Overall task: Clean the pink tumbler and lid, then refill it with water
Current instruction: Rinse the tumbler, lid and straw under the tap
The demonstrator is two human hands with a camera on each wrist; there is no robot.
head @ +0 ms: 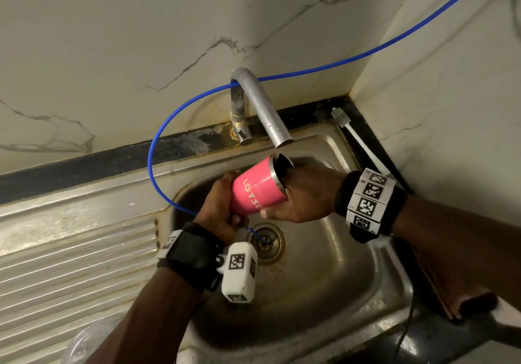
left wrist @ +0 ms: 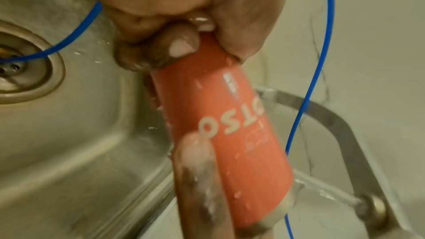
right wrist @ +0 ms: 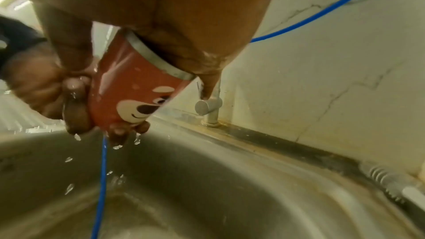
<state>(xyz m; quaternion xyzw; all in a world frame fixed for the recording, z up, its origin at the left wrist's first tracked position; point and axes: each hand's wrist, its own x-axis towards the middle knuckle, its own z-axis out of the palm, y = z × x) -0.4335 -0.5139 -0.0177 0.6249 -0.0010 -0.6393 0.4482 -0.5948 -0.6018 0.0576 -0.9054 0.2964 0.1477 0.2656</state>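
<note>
We are washing the tumbler [head: 258,191], tilted over the sink [head: 324,301] below the tap [head: 270,118]. Our left hand [head: 218,211] grips its base; our right hand [head: 304,197] has fingers inside and thumb outside the rim. Next we judge a rinse is needed; the lid is unseen.

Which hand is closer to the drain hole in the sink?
The left. The left hand grips the pink tumbler's base just above and left of the drain. The right hand holds the tumbler's open rim, higher and farther right.
</note>
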